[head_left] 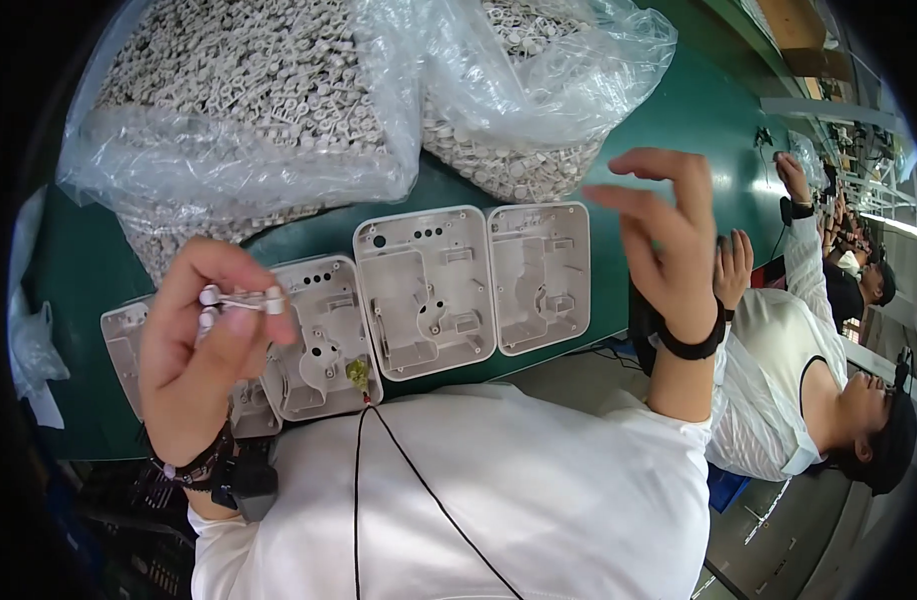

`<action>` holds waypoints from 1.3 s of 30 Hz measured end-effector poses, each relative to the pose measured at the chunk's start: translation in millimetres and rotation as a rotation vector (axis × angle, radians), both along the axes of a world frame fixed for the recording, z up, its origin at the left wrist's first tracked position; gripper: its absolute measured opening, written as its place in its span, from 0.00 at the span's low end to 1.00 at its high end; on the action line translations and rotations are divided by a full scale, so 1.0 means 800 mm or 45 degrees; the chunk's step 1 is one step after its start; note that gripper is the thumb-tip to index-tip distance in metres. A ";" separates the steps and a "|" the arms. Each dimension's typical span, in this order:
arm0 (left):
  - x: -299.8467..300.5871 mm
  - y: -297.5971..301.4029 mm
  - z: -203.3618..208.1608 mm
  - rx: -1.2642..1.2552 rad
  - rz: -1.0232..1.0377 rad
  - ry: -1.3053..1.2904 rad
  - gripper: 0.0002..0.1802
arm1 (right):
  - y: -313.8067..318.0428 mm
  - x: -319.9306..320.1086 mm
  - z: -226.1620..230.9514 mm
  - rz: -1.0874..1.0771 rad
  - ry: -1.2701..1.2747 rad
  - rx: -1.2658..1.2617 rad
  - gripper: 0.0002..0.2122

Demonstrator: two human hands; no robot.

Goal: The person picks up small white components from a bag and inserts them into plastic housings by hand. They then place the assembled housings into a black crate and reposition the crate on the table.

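Observation:
My left hand (204, 340) is closed around a few small white plastic parts (244, 302), pinched between thumb and fingers above the row of housings. The parts have rounded button-like ends and thin stems. My right hand (669, 230) is raised at the right of the row, its fingers bent but apart, with nothing visible in them. Below and between my hands lie several shallow off-white plastic housings (387, 355), open side up, with posts, ribs and holes inside. The housing at the right end (509, 335) is nearest my right hand. My left hand partly hides the leftmost ones.
Behind the housings, a large clear plastic bag (239, 165) and a second bag (549, 120) hold heaps of similar small parts on the green table (659, 110). A cord pendant (358, 374) hangs over one housing. At right sits a co-worker (779, 370), one hand near my right forearm.

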State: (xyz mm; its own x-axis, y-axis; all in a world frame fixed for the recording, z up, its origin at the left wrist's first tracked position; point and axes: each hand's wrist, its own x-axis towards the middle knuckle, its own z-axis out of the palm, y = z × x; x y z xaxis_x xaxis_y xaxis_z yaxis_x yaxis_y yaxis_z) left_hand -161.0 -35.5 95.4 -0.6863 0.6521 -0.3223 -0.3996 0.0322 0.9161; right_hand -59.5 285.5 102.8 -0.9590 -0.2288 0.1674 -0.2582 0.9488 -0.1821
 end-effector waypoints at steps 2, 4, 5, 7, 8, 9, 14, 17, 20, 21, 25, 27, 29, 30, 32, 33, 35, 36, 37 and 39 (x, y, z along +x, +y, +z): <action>0.005 0.010 -0.002 0.036 -0.010 -0.018 0.06 | -0.043 -0.011 0.011 -0.036 0.053 -0.510 0.11; 0.038 0.013 0.003 0.059 0.010 -0.044 0.06 | -0.084 -0.004 0.021 -0.009 0.066 -0.817 0.13; 0.038 0.011 0.004 0.043 0.025 -0.021 0.06 | -0.101 -0.009 0.027 0.138 -0.071 -0.766 0.12; 0.035 0.003 0.006 0.131 -0.146 0.135 0.06 | -0.127 -0.014 0.028 0.310 -0.189 -0.722 0.11; 0.036 0.001 0.008 0.154 -0.186 0.176 0.07 | -0.135 -0.013 0.025 0.356 -0.149 -0.754 0.11; 0.036 -0.002 0.011 0.177 -0.226 0.218 0.07 | -0.141 -0.013 0.022 0.400 -0.111 -0.785 0.11; 0.041 -0.028 0.015 0.223 -0.157 -0.002 0.07 | -0.130 -0.019 0.026 0.540 -0.255 -0.718 0.07; 0.048 -0.047 -0.001 0.272 -0.044 -0.001 0.12 | -0.094 -0.013 0.029 -0.014 0.119 -0.615 0.12; 0.053 -0.056 0.000 0.190 0.097 0.062 0.18 | -0.052 0.011 0.013 -0.273 -0.044 -0.234 0.12; 0.052 -0.063 0.002 0.195 0.080 0.043 0.18 | -0.045 0.019 0.005 -0.292 -0.192 -0.070 0.13; 0.044 -0.069 -0.010 0.129 0.036 0.093 0.20 | -0.046 0.046 -0.033 -0.473 -0.123 0.179 0.16; 0.043 -0.067 -0.013 0.094 0.014 0.109 0.22 | -0.044 0.048 -0.045 -0.477 -0.141 0.177 0.16; 0.043 -0.065 -0.013 0.072 0.007 0.124 0.23 | -0.041 0.045 -0.054 -0.423 -0.159 0.150 0.16; 0.044 -0.065 -0.013 0.059 -0.020 0.108 0.23 | -0.041 0.044 -0.054 -0.421 -0.155 0.146 0.16; 0.046 -0.068 -0.011 0.031 -0.068 0.082 0.24 | -0.044 0.044 -0.049 -0.345 -0.180 0.269 0.16; 0.047 -0.071 -0.011 0.023 -0.059 0.090 0.24 | -0.047 0.043 -0.045 -0.304 -0.189 0.329 0.16; 0.048 -0.074 -0.009 0.090 -0.055 0.069 0.22 | -0.052 0.040 -0.036 -0.292 -0.166 0.262 0.16; 0.050 -0.076 -0.008 0.119 -0.046 0.061 0.21 | -0.056 0.038 -0.030 -0.288 -0.152 0.201 0.17; 0.051 -0.077 -0.006 0.102 -0.020 0.074 0.21 | -0.064 0.035 -0.024 -0.280 -0.138 0.137 0.17; 0.046 -0.060 -0.017 0.068 -0.050 0.043 0.17 | -0.093 0.030 -0.001 -0.211 -0.068 -0.073 0.16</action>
State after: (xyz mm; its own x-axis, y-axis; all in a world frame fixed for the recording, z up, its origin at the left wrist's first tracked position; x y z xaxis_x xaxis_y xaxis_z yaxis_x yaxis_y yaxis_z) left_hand -123.9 -83.9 81.8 -0.6696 0.6945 -0.2632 -0.3676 -0.0019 0.9300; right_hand -35.8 211.1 101.9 -0.9906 -0.0585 0.1233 -0.0877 0.9651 -0.2468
